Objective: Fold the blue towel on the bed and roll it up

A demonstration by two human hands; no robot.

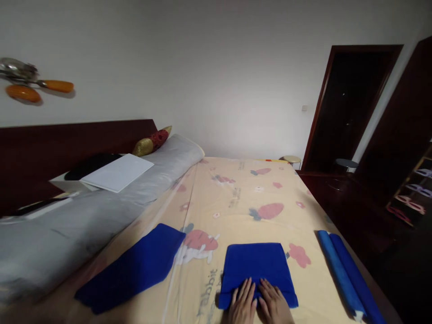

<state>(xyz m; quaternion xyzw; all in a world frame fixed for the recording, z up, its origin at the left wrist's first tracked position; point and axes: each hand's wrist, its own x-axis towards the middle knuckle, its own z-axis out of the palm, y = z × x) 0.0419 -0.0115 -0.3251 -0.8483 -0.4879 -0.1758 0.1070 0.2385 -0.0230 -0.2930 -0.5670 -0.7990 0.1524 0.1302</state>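
Note:
A folded blue towel (257,265) lies on the bed in front of me. My left hand (243,302) rests flat on its near edge with fingers stretched out. Right beside it, my right hand (274,303) lies flat on the same towel, fingers also extended. Neither hand grips anything. A second blue towel (135,266) lies spread out to the left on the bed. Two rolled blue towels (347,274) lie side by side along the bed's right edge.
The bed has a cream sheet (243,198) with strawberry prints. A long grey bolster (101,202) runs along the left, with a white board (118,173) and a red-gold cushion (151,140) near the dark headboard. A dark doorway (351,103) and shelves stand at right.

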